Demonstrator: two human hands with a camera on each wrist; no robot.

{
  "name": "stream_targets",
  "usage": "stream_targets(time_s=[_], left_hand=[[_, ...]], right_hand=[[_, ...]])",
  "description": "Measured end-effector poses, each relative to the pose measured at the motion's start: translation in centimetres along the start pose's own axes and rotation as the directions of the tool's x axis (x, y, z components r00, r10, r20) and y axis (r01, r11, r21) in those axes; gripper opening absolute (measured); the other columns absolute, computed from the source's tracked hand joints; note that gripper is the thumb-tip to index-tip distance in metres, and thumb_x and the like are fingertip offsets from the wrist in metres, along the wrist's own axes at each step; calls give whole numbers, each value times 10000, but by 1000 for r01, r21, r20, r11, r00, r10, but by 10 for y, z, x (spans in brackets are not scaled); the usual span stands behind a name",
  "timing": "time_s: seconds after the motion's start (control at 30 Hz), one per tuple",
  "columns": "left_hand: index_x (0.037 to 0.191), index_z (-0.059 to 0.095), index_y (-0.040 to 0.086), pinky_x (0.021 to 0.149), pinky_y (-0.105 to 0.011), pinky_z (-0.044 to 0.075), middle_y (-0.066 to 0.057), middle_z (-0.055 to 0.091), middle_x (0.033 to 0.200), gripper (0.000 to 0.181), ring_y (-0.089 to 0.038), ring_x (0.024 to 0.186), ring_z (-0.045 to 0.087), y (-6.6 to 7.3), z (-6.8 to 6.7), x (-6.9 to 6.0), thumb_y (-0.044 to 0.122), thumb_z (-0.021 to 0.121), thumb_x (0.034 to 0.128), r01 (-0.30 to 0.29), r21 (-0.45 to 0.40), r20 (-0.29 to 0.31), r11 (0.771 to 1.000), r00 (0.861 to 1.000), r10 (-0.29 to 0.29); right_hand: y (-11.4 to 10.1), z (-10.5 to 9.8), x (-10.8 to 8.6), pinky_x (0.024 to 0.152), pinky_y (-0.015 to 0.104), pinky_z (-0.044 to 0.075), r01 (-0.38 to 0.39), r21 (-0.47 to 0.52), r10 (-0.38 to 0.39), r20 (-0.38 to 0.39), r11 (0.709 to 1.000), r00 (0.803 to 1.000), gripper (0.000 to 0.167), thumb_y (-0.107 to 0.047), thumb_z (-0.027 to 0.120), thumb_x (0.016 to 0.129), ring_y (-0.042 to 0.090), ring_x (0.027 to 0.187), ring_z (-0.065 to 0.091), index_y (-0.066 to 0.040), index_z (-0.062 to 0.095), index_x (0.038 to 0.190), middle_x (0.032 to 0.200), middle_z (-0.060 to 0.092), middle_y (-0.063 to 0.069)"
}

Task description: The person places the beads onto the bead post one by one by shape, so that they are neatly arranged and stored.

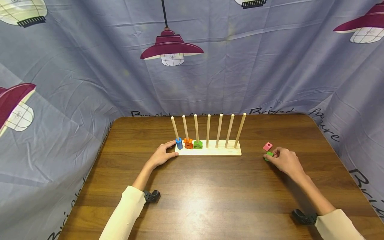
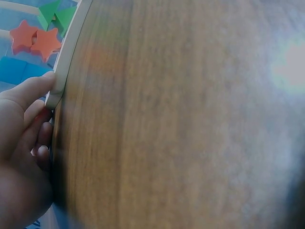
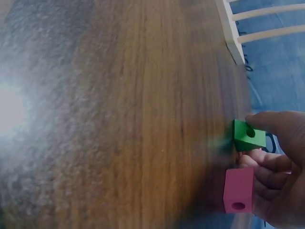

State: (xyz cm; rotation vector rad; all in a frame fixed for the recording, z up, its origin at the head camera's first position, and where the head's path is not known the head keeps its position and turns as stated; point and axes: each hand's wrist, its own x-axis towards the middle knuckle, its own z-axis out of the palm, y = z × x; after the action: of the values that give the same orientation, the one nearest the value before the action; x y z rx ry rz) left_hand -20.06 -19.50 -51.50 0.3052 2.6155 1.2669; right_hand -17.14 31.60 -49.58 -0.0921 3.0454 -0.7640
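Note:
At the left end of a wooden peg board (image 1: 210, 151), my left hand (image 1: 162, 155) grips the board's end, with the thumb at its front edge. Blue cylinders (image 1: 179, 143) are on the leftmost peg. Orange star blocks (image 2: 45, 44) sit on the second peg and green triangular blocks (image 1: 198, 144) on the third. Off to the right, my right hand (image 1: 286, 161) pinches a small green block (image 3: 250, 136) with a hole in it, between thumb and fingers. A pink block (image 3: 239, 190) with a hole lies on the table just beside that hand.
Several upright pegs (image 1: 220, 130) rise from the board, those toward the right bare. The brown wooden table (image 1: 210, 193) reaches back to a grey-blue curtain (image 1: 192, 90) printed with lamps. A dark wrist-camera mount (image 1: 152, 196) is on each wrist.

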Motion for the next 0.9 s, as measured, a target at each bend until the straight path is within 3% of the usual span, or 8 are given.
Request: stream_targets(time_s=[0.3,0.53,0.7,0.9], left_hand=[[1500,452,45,1112,-564,265,-130,402,1549,668,-359,1334,375,0,0,0,254,728,930,6,-11,5,1000,1000,-6],[1502,455,57,1092,-568,294,-124,419,1539,665,-349,1311,388,-1,0,-1,266,727,931,13,-10,1,1000,1000,-13],[1497,459,48,1105,-553,285,-126,419,1539,661,-352,1327,383,-3,2,-1,252,730,930,5,0,-6,1000,1000,-5],[1488,468,33,1084,-552,310,-135,435,1527,650,-349,1288,411,-3,2,1,250,726,932,-18,12,-15,1000,1000,18]], right_hand=[[-10,-5,5,564,399,454,-7,-4,8,75,1000,997,270,-182,714,843,246,678,565,43,660,983,829,629,103],[-35,-17,1,643,346,474,98,91,-96,-23,991,995,236,-105,735,818,212,762,625,-18,672,1029,851,684,52],[-69,-28,-1,724,214,501,154,234,-146,-50,960,988,223,-94,784,839,161,845,665,-82,691,1042,921,725,52],[-106,-31,-1,729,167,531,239,385,-235,-58,891,970,251,14,751,847,169,870,700,-39,712,1090,1002,730,125]])
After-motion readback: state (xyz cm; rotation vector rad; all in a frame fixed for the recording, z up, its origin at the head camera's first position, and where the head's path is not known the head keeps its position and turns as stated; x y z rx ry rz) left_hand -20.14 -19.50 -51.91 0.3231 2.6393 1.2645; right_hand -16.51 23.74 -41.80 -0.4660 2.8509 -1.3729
